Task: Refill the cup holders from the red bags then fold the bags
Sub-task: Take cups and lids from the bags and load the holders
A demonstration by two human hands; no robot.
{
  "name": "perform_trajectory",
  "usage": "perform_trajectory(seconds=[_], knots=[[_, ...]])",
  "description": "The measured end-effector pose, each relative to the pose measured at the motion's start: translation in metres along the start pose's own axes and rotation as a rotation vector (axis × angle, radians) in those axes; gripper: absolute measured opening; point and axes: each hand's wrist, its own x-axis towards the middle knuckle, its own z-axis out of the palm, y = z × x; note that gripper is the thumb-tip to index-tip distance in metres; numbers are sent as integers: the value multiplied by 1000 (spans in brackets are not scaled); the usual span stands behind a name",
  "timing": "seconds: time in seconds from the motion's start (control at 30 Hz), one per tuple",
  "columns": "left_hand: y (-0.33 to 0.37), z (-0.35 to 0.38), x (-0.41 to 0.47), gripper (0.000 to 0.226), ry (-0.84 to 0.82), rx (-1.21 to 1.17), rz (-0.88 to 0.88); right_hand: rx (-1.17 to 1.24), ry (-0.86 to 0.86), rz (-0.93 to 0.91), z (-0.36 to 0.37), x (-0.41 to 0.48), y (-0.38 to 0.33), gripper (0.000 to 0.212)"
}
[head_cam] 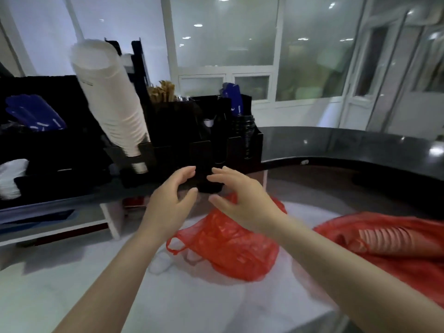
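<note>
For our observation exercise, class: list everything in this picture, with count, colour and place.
white cups: one stack, white, leaning at the holder's left end
black cups: one stack, black, holder's right end
holder: one, black, on the counter
stirrers: one bunch, brown, standing in the holder
blue packets: some, blue, far left
bags: two, red, on the white table
counter: one, dark, curving right
left hand, right hand: two, bare, open before the holder

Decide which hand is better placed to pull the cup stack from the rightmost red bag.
Right, probably: the right hand is open and nearer that red bag and its cup stack; the left hand would reach across.
</note>
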Motion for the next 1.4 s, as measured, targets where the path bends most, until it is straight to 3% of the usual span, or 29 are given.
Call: perform_trajectory(seconds=[0.13,0.33,0.47,0.7,0.87,1.07,1.2,1.4], knots=[[26,83,-3,44,-103,-32,74,-153,37,120,-52,-64,53,42],[57,195,-13,45,-245,-102,95,-198,147,338,-111,-154,120,36],[68,246,-19,46,-393,-124,81,-207,182,419,-132,-193,151,34],[84,315,-4,31,-478,-125,173,-385,243,580,-160,-245,212,30],[97,369,15,13,-530,-75,108,-594,200,787,-185,-279,260,31],[94,440,8,29,-821,151,-29,-805,134,921,-196,-304,302,29],[93,471,5,29,-797,146,-160,-737,78,924,-215,-307,345,42],[96,505,8,22,-600,30,-326,-490,-128,948,-234,-297,410,88]])
